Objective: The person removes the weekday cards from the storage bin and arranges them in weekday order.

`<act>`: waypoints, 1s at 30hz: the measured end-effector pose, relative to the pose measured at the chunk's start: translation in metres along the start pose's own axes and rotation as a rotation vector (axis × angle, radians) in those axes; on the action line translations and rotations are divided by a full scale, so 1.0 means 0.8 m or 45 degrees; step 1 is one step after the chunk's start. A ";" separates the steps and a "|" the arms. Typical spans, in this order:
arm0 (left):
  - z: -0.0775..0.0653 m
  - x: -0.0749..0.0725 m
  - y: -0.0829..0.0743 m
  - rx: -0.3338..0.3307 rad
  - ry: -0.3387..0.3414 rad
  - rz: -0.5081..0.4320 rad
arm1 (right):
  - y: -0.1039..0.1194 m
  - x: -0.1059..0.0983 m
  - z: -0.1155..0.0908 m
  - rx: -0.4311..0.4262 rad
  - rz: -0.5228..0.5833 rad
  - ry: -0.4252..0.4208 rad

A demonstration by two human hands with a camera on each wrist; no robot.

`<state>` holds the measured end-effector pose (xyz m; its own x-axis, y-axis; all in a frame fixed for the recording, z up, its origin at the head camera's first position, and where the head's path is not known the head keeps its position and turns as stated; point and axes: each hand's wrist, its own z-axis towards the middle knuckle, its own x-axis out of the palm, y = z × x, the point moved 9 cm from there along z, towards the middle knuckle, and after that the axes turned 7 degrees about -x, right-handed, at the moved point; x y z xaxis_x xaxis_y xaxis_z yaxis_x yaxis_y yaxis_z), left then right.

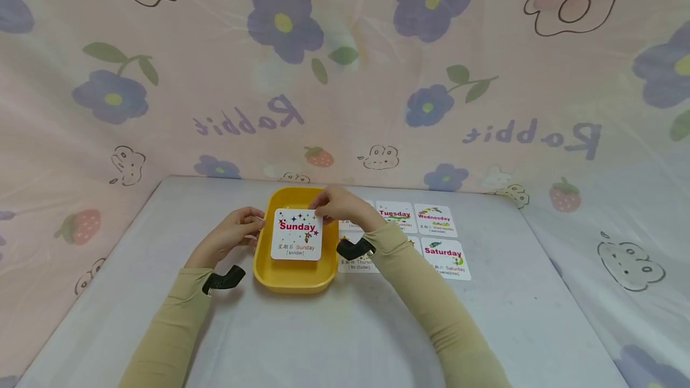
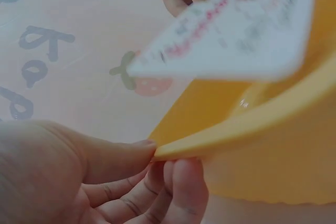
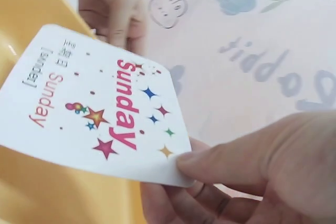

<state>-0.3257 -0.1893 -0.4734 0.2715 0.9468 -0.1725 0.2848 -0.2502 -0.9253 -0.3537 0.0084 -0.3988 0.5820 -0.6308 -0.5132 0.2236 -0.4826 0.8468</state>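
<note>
A white flash card printed "Sunday" is held over the yellow tray by my right hand. Thumb and fingers pinch the card at one corner, clearly shown on the card in the right wrist view. With its thumb on top and fingers beneath, my left hand grips the tray's left rim, as the left wrist view shows at the rim. Coloured stars decorate the card. It hangs tilted above the tray's floor.
Right of the tray, flash cards lie in two rows, among them Tuesday, Wednesday and Saturday. My right forearm covers some of them. A patterned cloth rises behind the white table.
</note>
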 end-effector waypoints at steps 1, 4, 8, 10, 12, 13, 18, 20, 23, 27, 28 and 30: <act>0.000 0.001 -0.001 0.007 0.001 0.004 | 0.001 -0.005 -0.003 -0.003 0.000 -0.011; -0.001 0.002 -0.003 0.015 -0.001 0.007 | 0.002 -0.019 -0.012 -0.012 0.016 -0.038; 0.000 0.002 -0.003 0.024 0.006 0.007 | -0.002 -0.035 -0.027 -0.014 0.050 -0.071; 0.000 0.002 -0.002 0.027 0.008 0.005 | -0.008 -0.041 -0.036 -0.009 0.066 -0.087; 0.000 0.003 -0.002 0.027 0.010 0.006 | -0.017 -0.047 -0.047 -0.001 0.080 -0.103; 0.000 0.003 -0.001 0.025 0.008 0.007 | -0.022 -0.049 -0.053 0.000 0.089 -0.110; 0.000 0.004 -0.001 0.029 0.009 0.009 | -0.052 -0.061 -0.086 0.035 0.123 -0.144; 0.000 0.004 -0.001 0.036 0.014 0.013 | -0.064 -0.067 -0.099 0.055 0.125 -0.159; -0.001 0.003 -0.001 0.042 0.022 0.018 | -0.079 -0.073 -0.117 0.071 0.127 -0.165; -0.003 0.002 -0.002 0.046 0.023 0.022 | -0.094 -0.076 -0.135 0.071 0.148 -0.161; -0.004 0.002 -0.003 0.050 0.023 0.027 | -0.097 -0.076 -0.139 0.069 0.152 -0.162; -0.004 0.001 -0.004 0.055 0.019 0.036 | -0.104 -0.076 -0.145 0.065 0.154 -0.168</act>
<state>-0.3236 -0.1883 -0.4696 0.2929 0.9363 -0.1938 0.2369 -0.2675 -0.9340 -0.3172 0.1576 -0.4217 0.4941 -0.7584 -0.4249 0.1162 -0.4268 0.8969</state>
